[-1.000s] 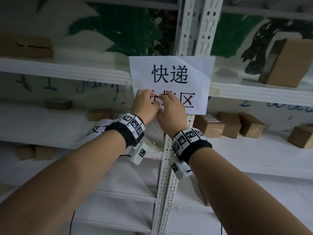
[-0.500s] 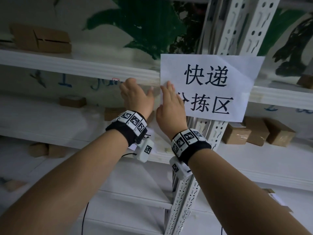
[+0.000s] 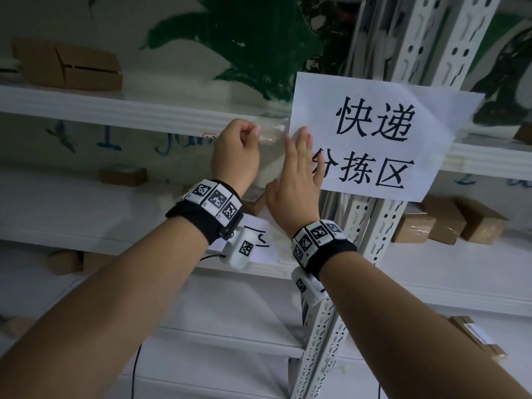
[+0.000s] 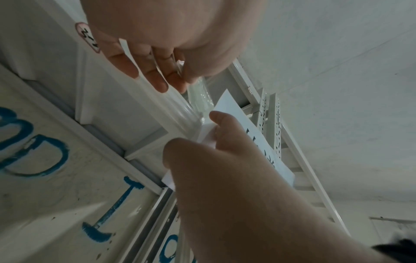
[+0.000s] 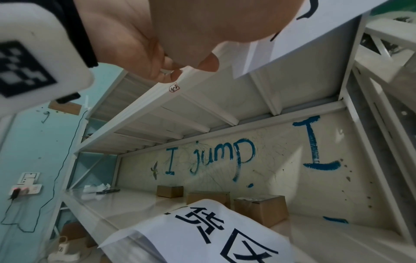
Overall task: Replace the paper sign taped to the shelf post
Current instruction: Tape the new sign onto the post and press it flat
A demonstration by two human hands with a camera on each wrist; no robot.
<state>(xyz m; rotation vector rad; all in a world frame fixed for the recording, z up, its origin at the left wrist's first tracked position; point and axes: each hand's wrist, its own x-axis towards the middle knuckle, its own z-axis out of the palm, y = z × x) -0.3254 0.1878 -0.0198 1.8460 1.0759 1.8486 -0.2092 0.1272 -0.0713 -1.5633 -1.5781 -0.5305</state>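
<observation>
A white paper sign [image 3: 374,139] with black characters hangs across the perforated shelf post [image 3: 417,38]. A strip of clear tape [image 3: 272,133] runs from the sign's left edge along the shelf beam [image 3: 115,110]. My left hand [image 3: 250,133] pinches the tape's left end between thumb and fingers, as the left wrist view confirms on the tape [image 4: 201,96]. My right hand [image 3: 302,139] lies flat with straight fingers on the sign's left edge, also seen on the sign [image 4: 227,105] from the left wrist.
A second printed sign [image 5: 202,231] lies curled on the shelf below, partly seen as the paper [image 3: 259,240] under my left wrist. Cardboard boxes [image 3: 446,223] stand on that shelf to the right, another box [image 3: 69,64] sits upper left. Blue lettering [image 5: 213,156] marks the back wall.
Both hands have moved from the sign's lower left up to its left edge. My left hand, flat on the beam half a second ago, now has curled fingers pinching the tape.
</observation>
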